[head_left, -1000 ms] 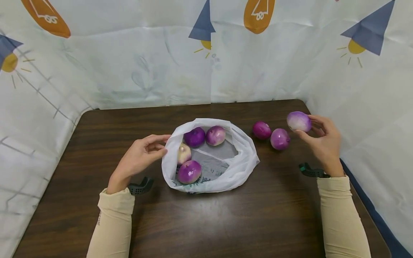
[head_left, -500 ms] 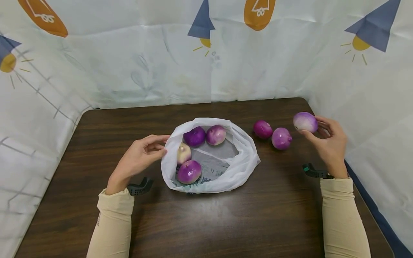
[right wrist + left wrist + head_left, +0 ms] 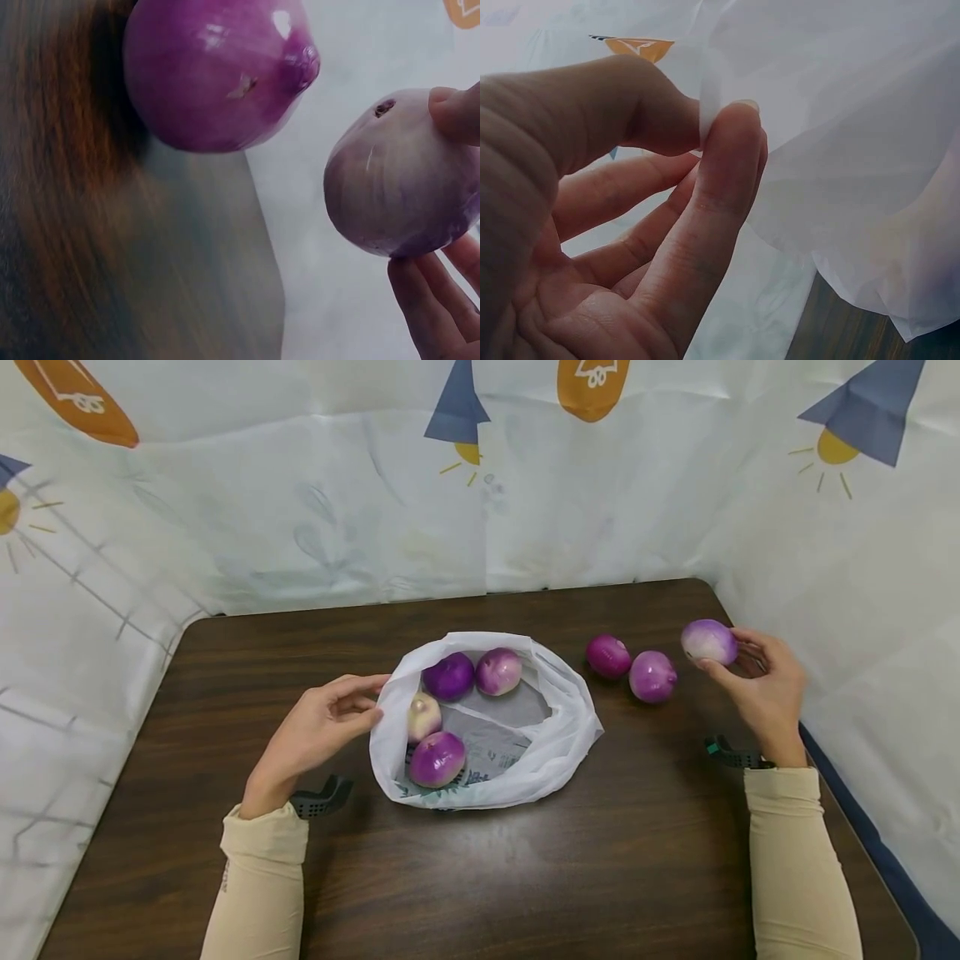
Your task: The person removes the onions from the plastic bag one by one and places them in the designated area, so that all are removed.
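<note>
A white plastic bag (image 3: 558,739) lies open on the dark wooden table (image 3: 525,868). Several purple onions sit inside it, among them a dark one (image 3: 449,677) and a pale small one (image 3: 423,717). My left hand (image 3: 371,697) pinches the bag's left rim; the left wrist view shows thumb and forefinger (image 3: 727,150) closed on the thin plastic (image 3: 840,150). My right hand (image 3: 723,653) holds a pale purple onion (image 3: 707,641) just above the table at the far right, gripped by its fingertips (image 3: 457,112). Two more onions (image 3: 608,657) (image 3: 652,677) lie loose to its left.
Patterned white cloth walls (image 3: 300,510) close in the table on the left, back and right. The table's right edge (image 3: 847,827) runs close beside my right forearm. Bare wood stretches in front of the bag.
My right hand has carried the pale onion slightly to the right, away from the two loose onions. The left hand keeps its pinch on the bag's rim.
</note>
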`<state>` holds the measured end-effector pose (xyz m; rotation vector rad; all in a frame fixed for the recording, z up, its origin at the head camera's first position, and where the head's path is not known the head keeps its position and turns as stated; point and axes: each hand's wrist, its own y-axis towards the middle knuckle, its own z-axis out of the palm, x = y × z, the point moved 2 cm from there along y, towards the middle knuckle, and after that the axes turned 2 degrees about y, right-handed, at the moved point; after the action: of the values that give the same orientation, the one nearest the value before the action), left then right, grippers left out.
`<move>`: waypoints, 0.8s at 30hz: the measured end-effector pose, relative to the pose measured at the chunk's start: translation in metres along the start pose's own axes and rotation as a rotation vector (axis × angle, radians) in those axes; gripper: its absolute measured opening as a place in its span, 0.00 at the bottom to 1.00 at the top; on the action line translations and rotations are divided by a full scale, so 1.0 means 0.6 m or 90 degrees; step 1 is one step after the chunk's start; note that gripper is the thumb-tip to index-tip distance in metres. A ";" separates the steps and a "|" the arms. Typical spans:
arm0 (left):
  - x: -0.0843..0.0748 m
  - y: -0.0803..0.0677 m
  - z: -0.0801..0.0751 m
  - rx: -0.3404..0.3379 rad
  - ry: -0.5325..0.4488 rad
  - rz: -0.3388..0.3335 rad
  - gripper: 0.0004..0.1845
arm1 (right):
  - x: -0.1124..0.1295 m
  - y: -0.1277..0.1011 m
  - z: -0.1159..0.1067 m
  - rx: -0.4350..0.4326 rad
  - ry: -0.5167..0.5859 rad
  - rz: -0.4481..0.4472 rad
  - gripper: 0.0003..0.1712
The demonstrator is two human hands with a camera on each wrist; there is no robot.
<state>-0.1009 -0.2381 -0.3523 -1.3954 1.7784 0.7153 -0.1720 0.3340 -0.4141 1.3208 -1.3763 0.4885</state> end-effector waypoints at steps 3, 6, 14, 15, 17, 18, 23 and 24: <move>0.000 -0.002 -0.001 -0.001 0.003 -0.004 0.24 | -0.005 0.002 0.000 0.006 -0.004 0.006 0.34; 0.001 -0.003 -0.002 -0.001 0.002 -0.005 0.24 | -0.011 0.005 0.001 0.016 -0.009 0.013 0.34; 0.003 -0.002 0.000 -0.001 -0.004 0.008 0.24 | -0.034 0.006 0.003 0.072 -0.070 0.040 0.33; 0.003 -0.001 0.000 0.000 -0.003 0.009 0.24 | -0.035 0.005 0.004 0.081 -0.076 0.038 0.34; 0.003 0.000 0.000 0.002 -0.001 0.010 0.24 | -0.039 0.003 0.006 0.095 -0.092 0.034 0.34; 0.002 0.001 0.001 0.003 0.000 0.010 0.24 | -0.039 0.002 0.006 0.102 -0.102 0.030 0.34; 0.002 0.002 0.002 0.008 -0.001 0.002 0.24 | -0.045 -0.003 0.010 0.130 -0.148 0.017 0.34; 0.002 0.002 0.002 0.009 -0.002 -0.001 0.24 | -0.046 -0.004 0.011 0.133 -0.154 0.017 0.34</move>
<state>-0.1021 -0.2374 -0.3538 -1.3856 1.7770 0.7023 -0.1792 0.3393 -0.4409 1.5737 -1.5757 0.5134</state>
